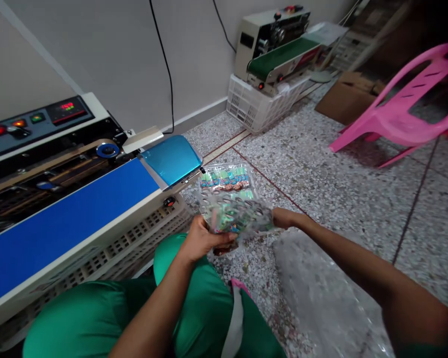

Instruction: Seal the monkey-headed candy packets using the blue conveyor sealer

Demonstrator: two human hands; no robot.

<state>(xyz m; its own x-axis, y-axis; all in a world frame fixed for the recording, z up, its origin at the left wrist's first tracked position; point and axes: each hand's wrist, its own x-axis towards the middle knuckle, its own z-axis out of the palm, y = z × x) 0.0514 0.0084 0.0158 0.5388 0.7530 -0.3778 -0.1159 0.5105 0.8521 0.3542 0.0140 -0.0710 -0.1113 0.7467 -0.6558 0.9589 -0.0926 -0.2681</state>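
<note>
In front of my knees, my left hand [205, 238] is closed around the near left side of a clear plastic bag [242, 214] with small green and multicoloured pieces inside. My right hand [283, 218] grips the bag's right end, its fingers mostly hidden. Just beyond, a clear pack [226, 179] lies on the floor, showing rows of small green, blue, pink and brown pieces. The held bag overlaps its near part. Motion blur hides what the pieces are.
To the left stands a band sealing machine with a blue conveyor belt [78, 214] and blue end plate [173, 159]. Another sealer with a green belt [283, 57] rests on a white crate [246, 104]. Transparent plastic bags [321, 288] lie at right; a pink chair [399, 114] stands behind.
</note>
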